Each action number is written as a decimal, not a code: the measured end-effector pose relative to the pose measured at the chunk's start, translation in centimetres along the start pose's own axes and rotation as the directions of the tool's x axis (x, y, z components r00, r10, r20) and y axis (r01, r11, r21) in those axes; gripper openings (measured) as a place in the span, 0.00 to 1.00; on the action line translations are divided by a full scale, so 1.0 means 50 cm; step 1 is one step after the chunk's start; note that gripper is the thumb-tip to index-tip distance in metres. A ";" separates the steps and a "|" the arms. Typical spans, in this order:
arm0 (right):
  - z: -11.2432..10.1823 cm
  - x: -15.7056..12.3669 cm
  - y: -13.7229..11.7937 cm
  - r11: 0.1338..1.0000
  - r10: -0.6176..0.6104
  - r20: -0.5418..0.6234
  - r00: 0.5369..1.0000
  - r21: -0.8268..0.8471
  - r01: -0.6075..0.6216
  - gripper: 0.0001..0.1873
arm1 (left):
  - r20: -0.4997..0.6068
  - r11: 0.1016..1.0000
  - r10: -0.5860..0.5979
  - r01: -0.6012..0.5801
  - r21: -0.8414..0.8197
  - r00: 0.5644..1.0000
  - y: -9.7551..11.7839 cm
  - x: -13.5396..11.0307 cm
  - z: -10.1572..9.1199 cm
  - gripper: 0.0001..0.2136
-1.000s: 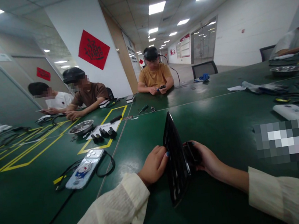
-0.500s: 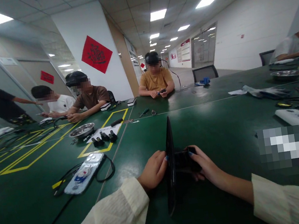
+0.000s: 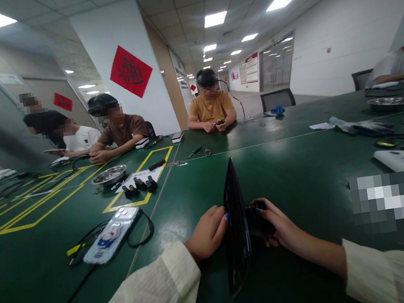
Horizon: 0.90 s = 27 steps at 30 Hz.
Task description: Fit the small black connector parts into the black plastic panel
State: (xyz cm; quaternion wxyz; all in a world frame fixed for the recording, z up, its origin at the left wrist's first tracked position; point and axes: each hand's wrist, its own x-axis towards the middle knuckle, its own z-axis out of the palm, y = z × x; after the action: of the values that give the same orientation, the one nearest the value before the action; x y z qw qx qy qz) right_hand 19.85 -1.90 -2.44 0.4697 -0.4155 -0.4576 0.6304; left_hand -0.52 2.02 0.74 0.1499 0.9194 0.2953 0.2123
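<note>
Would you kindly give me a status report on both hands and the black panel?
Left hand touching panel. Right hand gripping black part on panel's right side. Panel near upright. Phone off left, apart from hands.

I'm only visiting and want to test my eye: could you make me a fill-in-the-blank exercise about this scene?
1. Between the left hand and the right hand stands a panel coloured ____.
2. The phone with a picture on its back lies to the ____ of both hands.
3. The table is coloured ____.
4. The tape marking out areas on it is ____.

Missing words: black; left; green; yellow.
</note>
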 end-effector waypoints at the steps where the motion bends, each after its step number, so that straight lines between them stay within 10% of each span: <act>1: -0.001 0.000 0.001 1.000 -0.002 0.001 1.000 0.002 0.002 0.18 | 0.000 1.000 -0.003 0.003 0.002 1.000 0.000 0.000 0.000 0.14; 27: -0.006 0.002 0.014 1.000 0.008 -0.020 1.000 -0.003 -0.008 0.19 | -0.014 0.999 0.028 -0.027 0.036 1.000 0.003 0.002 -0.001 0.14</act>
State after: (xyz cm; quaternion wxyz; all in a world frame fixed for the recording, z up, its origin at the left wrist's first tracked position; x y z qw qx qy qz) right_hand 19.99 -1.84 -3.18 0.4711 -0.4242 -0.4522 0.6274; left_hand -0.38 1.98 0.90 0.1282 0.9243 0.2874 0.2157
